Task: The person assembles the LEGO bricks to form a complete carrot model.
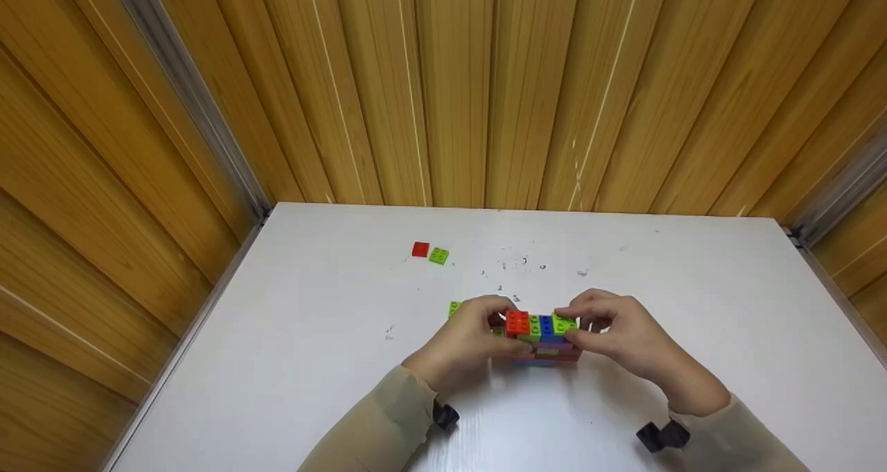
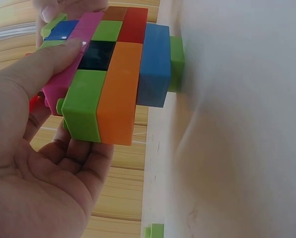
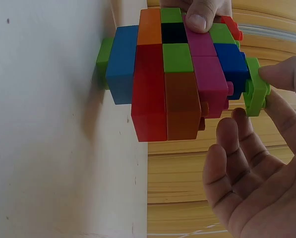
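A stack of toy building bricks (image 3: 150, 104) in orange, red, brown, pink, green and blue stands near the table's front, narrowing to a blue brick (image 2: 154, 64) and a green one at its foot. My left hand (image 1: 464, 337) grips its left side, thumb over the pink layer in the left wrist view. Between thumb and forefinger my right hand (image 1: 627, 337) pinches a thin light-green brick (image 3: 255, 91) at the stack's top right end, tilted against a dark blue brick (image 3: 232, 67). The other right fingers hang apart from the stack. A red brick (image 1: 517, 322) tops the left end.
Farther back on the white table (image 1: 332, 271) lie a thin red brick (image 1: 420, 249) and a thin green brick (image 1: 438, 255). Another green brick (image 1: 454, 308) is partly hidden behind my left hand. Wood-patterned panels (image 1: 450, 91) rise behind the table.
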`<state>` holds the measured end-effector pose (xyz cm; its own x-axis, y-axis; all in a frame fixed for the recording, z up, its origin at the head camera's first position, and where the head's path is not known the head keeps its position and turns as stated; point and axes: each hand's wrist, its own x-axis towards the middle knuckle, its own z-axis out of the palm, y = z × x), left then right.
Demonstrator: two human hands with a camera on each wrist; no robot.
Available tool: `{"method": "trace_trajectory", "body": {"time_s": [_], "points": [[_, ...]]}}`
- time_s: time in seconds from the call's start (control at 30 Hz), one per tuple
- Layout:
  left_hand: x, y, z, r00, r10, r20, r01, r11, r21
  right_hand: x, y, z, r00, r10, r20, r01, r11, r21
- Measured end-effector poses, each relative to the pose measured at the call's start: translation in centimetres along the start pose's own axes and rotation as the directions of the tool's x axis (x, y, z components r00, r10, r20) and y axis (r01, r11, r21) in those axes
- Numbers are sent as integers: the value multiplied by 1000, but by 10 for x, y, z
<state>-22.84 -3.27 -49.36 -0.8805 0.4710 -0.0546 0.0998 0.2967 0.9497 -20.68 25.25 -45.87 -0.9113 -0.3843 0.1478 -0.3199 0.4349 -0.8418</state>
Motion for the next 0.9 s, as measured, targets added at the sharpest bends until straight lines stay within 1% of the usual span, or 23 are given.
{"method": "trace_trajectory", "body": {"time_s": [0.1, 0.2, 0.33, 0.5, 0.6, 0.67, 0.77, 0.9], "points": [[0, 0, 0, 1000, 23, 6, -23, 1000, 4, 0, -1, 3, 1000, 16, -15, -16, 1000, -12], [0, 0, -1, 1000, 12, 10, -12, 1000, 4, 0, -1, 3, 1000, 19, -14, -19, 1000, -25], [0, 0, -1, 1000, -6, 11, 6, 1000, 14, -1, 4, 2, 1000, -11, 3, 11, 999, -33], [-1, 0, 0, 1000, -1, 4, 1, 999, 43, -1, 16, 6, 998, -44, 41, 46, 998, -38], [-1, 0, 0, 1000, 7, 3, -7, 999, 52, 0, 22, 7, 996, -15, 88, 20, 998, -54], [0, 1, 1, 1000, 9, 3, -9, 998, 58, 1, 25, 7, 993, 20, 118, -14, 999, -46], [0, 1, -1, 1000, 12, 14, -13, 998, 64, 2, 28, 8, 987, 74, 144, -76, 997, 6], [1, 3, -8, 999, 13, 45, -17, 995, 97, 4, 29, 9, 983, 102, 149, -112, 992, 57]]}}
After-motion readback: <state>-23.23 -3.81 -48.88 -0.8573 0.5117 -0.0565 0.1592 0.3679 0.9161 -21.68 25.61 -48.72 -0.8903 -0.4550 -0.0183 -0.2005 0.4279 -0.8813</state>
